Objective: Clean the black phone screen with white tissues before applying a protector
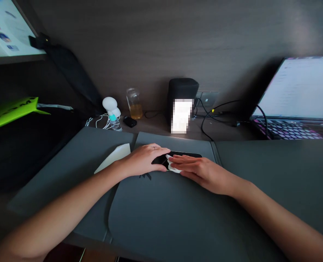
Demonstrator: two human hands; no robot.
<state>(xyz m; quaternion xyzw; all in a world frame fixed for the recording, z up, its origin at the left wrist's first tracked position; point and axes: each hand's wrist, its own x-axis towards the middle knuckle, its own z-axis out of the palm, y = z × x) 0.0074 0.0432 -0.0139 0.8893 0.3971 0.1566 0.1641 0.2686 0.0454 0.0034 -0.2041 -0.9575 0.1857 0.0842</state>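
Observation:
A smartphone (pixel 190 155) with a black screen lies flat on the dark grey desk mat (pixel 167 211). At its left end, my left hand (pixel 142 160) grips it, fingers along the far edge and thumb along the near edge. My right hand (pixel 203 171) presses a white tissue (pixel 174 168) onto the screen under flat, close-set fingers. Part of the tissue is hidden by those fingers. Beneath my left wrist is a white sheet of paper (pixel 115 156), partly covered by the forearm.
Along the back stand a white round-headed device (pixel 109 104), a small clear bottle (pixel 114 123), a glass of amber liquid (pixel 135 109), a small black object (pixel 130 121) and a black box-shaped device (pixel 182 87). Black cables (pixel 205 125) run towards a laptop (pixel 295 98) at right.

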